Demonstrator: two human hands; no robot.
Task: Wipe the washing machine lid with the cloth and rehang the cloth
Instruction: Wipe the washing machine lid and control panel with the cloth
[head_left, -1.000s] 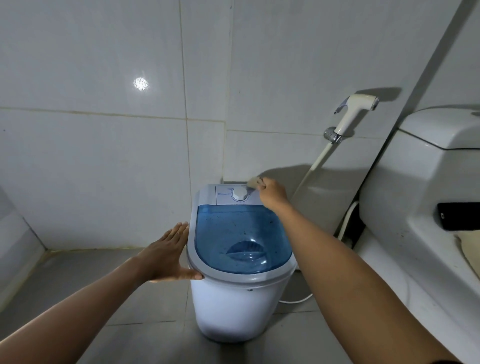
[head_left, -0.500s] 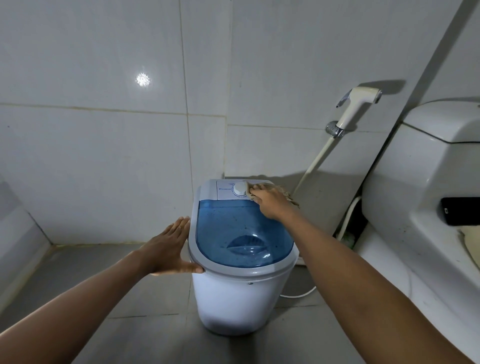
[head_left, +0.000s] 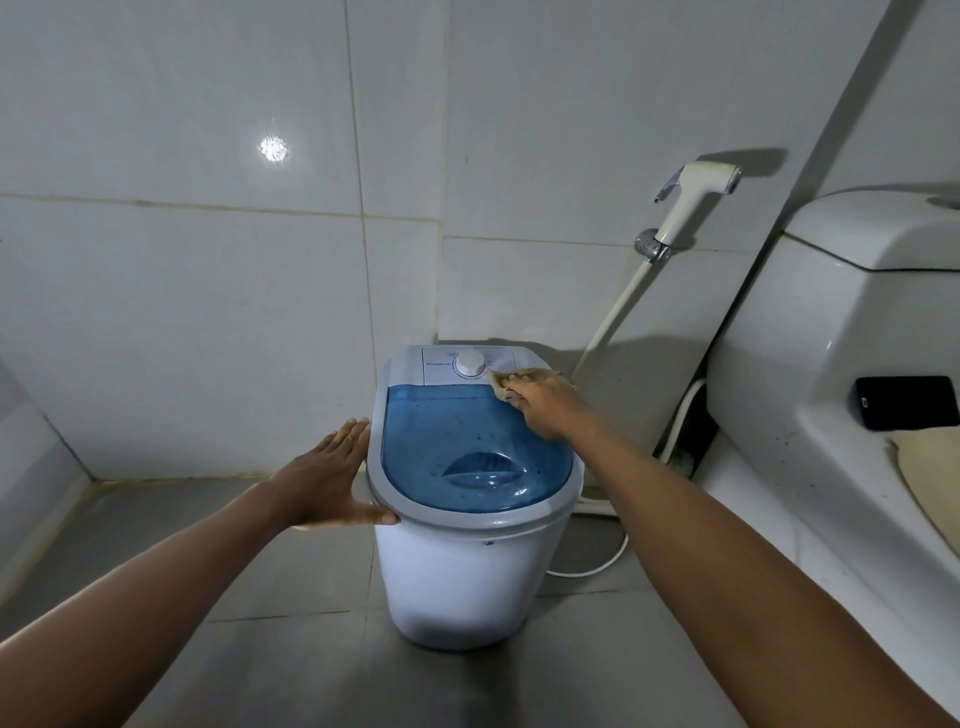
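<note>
1. on the left, our left hand (head_left: 332, 480) lies flat and spread against the left side of the washing machine (head_left: 467, 566), thumb hooked at the grey rim of the lid (head_left: 467, 457), gripping nothing; it has stayed in that bracing spot over the last second.
2. in the middle, the blue lid shows dark specks across most of its surface, so we judge the wiping has barely begun there.
3. further right, our right hand (head_left: 545, 408) presses the cloth (head_left: 519, 382) down, fingers closed over it; a second ago it sat up at the back corner beside the dial (head_left: 470, 362), and it has since slid down onto the lid's back right edge. we read that as the stroke shifting from the control panel onto the lid itself.
4. count: one washing machine, one lid, one dial, one cloth, two hands, one spray nozzle (head_left: 696, 200) on the wall, one toilet (head_left: 852, 332) at far right.
5. no hook or rail for rehanging is in sight.
</note>
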